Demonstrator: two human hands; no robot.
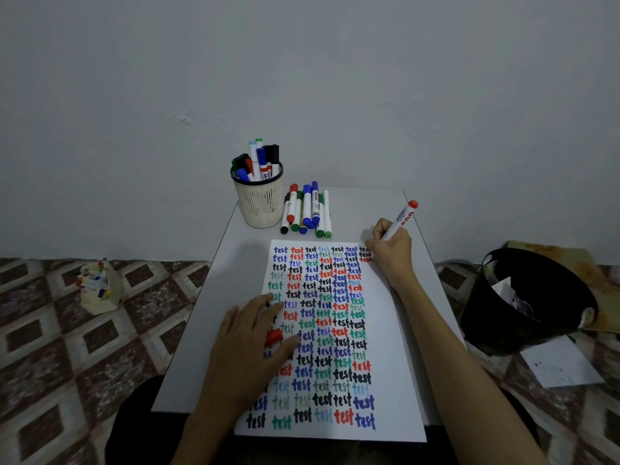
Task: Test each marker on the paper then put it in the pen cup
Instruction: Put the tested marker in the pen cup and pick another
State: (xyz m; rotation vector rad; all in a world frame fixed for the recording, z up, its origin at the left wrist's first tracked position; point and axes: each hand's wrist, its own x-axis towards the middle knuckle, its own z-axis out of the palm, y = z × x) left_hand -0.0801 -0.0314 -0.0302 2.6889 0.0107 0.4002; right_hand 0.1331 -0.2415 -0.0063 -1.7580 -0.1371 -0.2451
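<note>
A white paper [385, 330] covered with rows of coloured "test" words lies on the small grey table [365, 209]. My right hand [391, 251] grips a red marker [402, 218], its tip down at the paper's top right corner by fresh red writing. My left hand [255, 333] presses flat on the paper's left side, with the marker's red cap [273, 337] between its fingers. A cream mesh pen cup [259, 199] holding several markers stands at the table's back left. Several loose markers [307, 209] lie in a row just right of the cup.
A black bin [526, 297] with crumpled paper stands on the patterned floor at the right, a loose sheet [563, 364] beside it. A small cream box of markers [99, 286] sits on the floor at the left. A grey wall rises behind the table.
</note>
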